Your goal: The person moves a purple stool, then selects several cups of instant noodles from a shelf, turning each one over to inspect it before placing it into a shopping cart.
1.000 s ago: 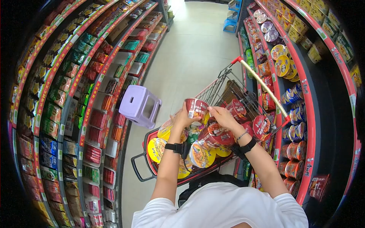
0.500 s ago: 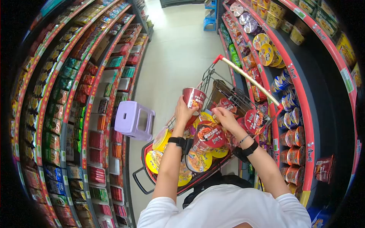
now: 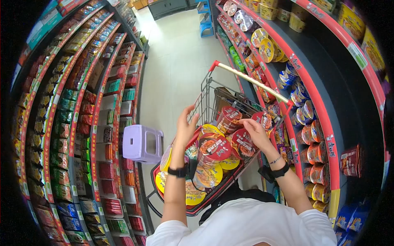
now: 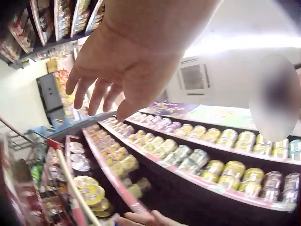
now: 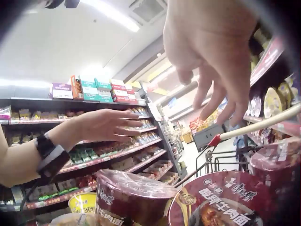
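My left hand (image 3: 185,128) hangs over the cart's left side with its fingers loosely extended and nothing in them; the left wrist view shows the same bare palm (image 4: 136,70). My right hand (image 3: 255,133) is held over the cart's right side, fingers relaxed, its fingertips near a red instant noodle cup (image 3: 228,119). Below that hand lies another red noodle cup (image 3: 243,142), lid up. A red noodle bucket (image 3: 214,146) sits in the middle of the pile. Yellow-lidded noodle bowls (image 3: 207,175) lie beneath. In the right wrist view, red cups (image 5: 134,197) stand below both hands.
The shopping cart (image 3: 201,104) has a cream handle (image 3: 250,80) with red ends. A purple stool (image 3: 143,143) stands on the aisle floor to the left. Snack shelves (image 3: 96,135) line the left; noodle shelves (image 3: 316,135) line the right.
My left hand held a red noodle cup earlier; it has let go, and a red cup now stands in the cart near the handle. The view has shifted, with cart and shelves moving left.
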A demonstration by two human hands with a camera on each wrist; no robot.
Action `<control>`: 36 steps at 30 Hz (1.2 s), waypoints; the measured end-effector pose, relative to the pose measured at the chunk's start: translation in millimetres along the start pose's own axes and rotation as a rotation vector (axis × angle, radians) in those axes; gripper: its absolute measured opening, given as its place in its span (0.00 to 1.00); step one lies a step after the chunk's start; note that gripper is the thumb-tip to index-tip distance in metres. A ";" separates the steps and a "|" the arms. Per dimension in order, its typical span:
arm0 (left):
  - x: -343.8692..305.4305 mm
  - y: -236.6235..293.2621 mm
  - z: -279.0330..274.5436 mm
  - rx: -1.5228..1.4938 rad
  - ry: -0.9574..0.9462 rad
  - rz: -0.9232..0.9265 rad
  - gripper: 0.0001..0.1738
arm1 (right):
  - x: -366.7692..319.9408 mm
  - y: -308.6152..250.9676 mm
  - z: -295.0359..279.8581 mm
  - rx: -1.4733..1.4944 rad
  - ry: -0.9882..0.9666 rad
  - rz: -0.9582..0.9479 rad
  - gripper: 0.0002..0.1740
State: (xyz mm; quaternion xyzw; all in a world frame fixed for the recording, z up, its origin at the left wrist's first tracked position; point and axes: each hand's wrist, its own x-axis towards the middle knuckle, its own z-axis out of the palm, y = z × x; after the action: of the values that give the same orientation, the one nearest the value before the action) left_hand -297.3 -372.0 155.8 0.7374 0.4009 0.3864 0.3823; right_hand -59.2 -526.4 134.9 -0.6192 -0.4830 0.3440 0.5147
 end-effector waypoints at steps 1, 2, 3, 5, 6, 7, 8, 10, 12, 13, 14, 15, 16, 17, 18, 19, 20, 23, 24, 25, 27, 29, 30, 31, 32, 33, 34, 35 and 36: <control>-11.8 24.7 -1.2 0.003 0.004 0.036 0.20 | -9.6 -9.0 -7.7 0.051 0.025 -0.002 0.19; -26.9 51.6 0.1 0.003 0.005 0.073 0.19 | -20.6 -17.4 -16.0 0.101 0.053 -0.003 0.18; -43.3 83.8 3.0 -0.047 -0.017 0.061 0.20 | -32.0 -25.6 -25.3 0.090 0.096 0.011 0.16; -76.9 133.7 20.9 -0.167 -0.096 0.044 0.22 | -56.6 -36.5 -40.0 0.110 0.213 -0.015 0.15; -92.2 151.8 33.5 -0.239 -0.161 0.039 0.23 | -70.9 -40.8 -48.9 0.122 0.311 -0.037 0.14; -103.4 174.3 44.5 -0.227 -0.239 0.069 0.23 | -82.7 -41.9 -57.3 0.117 0.414 -0.117 0.12; -112.9 191.3 60.0 -0.218 -0.328 0.108 0.24 | -94.8 -45.6 -68.5 0.099 0.513 -0.213 0.11; -125.1 210.2 101.3 -0.331 -0.494 0.161 0.23 | -125.0 -68.8 -93.0 0.017 0.739 -0.268 0.10; -135.1 230.7 134.3 -0.323 -0.659 0.226 0.22 | -158.6 -86.3 -120.5 -0.443 1.030 -0.337 0.09; -139.9 233.6 153.9 -0.379 -0.741 0.224 0.23 | -174.2 -94.5 -129.1 -0.364 1.148 -0.368 0.08; -141.7 236.9 172.7 -0.366 -0.793 0.327 0.25 | -191.2 -93.9 -141.4 -0.550 1.268 -0.362 0.11; -144.2 244.8 191.4 -0.393 -0.821 0.361 0.28 | -205.1 -94.0 -154.6 -0.607 1.378 -0.372 0.15; -147.2 255.7 212.9 -0.416 -0.840 0.387 0.30 | -218.0 -93.1 -171.1 -0.659 1.478 -0.381 0.19; -148.3 266.4 230.5 -0.420 -0.851 0.397 0.30 | -231.7 -95.9 -184.4 -0.729 1.552 -0.324 0.24; -148.5 277.6 247.4 -0.409 -0.839 0.454 0.32 | -244.3 -101.1 -196.3 -0.798 1.619 -0.268 0.29; -148.5 287.1 264.6 -0.399 -0.823 0.508 0.34 | -253.3 -107.1 -207.2 -0.809 1.612 -0.205 0.36; -147.5 291.2 285.4 -0.402 -0.823 0.512 0.34 | -259.9 -108.9 -217.3 -0.676 1.584 -0.192 0.41; -146.4 299.3 334.8 -0.340 -0.788 0.596 0.37 | -276.0 -88.4 -247.5 -0.802 1.482 -0.146 0.42; -148.0 304.5 342.1 -0.387 -0.893 0.522 0.37 | -278.6 -81.7 -255.8 -0.583 1.380 -0.154 0.41; -148.9 308.4 344.7 -0.434 -0.997 0.444 0.37 | -280.6 -76.7 -260.8 -0.370 1.269 -0.158 0.40; -150.7 316.4 334.7 -0.500 -0.911 0.579 0.37 | -284.5 -78.2 -259.1 -0.253 1.306 -0.218 0.38; -149.3 329.6 311.0 -0.558 -0.740 0.727 0.36 | -280.6 -88.4 -252.5 0.066 1.282 -0.375 0.32; -147.6 332.6 298.5 -0.551 -0.725 0.718 0.36 | -278.4 -91.4 -252.2 0.072 1.264 -0.372 0.32; -145.1 333.1 285.3 -0.529 -0.640 0.734 0.36 | -274.6 -93.8 -250.2 0.170 1.181 -0.382 0.30; -141.9 331.9 272.4 -0.503 -0.553 0.750 0.36 | -269.1 -96.6 -246.7 0.270 1.093 -0.391 0.29; -138.9 328.8 260.3 -0.512 -0.517 0.710 0.36 | -260.9 -101.4 -239.6 0.402 1.003 -0.368 0.27; -133.9 324.4 248.5 -0.509 -0.495 0.706 0.37 | -251.9 -100.1 -234.5 0.413 0.967 -0.364 0.27; -127.9 316.3 238.9 -0.493 -0.473 0.711 0.38 | -242.1 -97.7 -228.5 0.551 0.896 -0.331 0.27; -122.4 307.8 228.6 -0.474 -0.446 0.713 0.38 | -230.7 -94.4 -221.9 0.687 0.816 -0.288 0.27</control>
State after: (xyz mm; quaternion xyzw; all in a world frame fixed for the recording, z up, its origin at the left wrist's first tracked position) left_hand -52.5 -657.5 299.0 0.7863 -0.0677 0.4064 0.4604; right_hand 54.2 -813.5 261.8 -0.4264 -0.1843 0.1402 0.8744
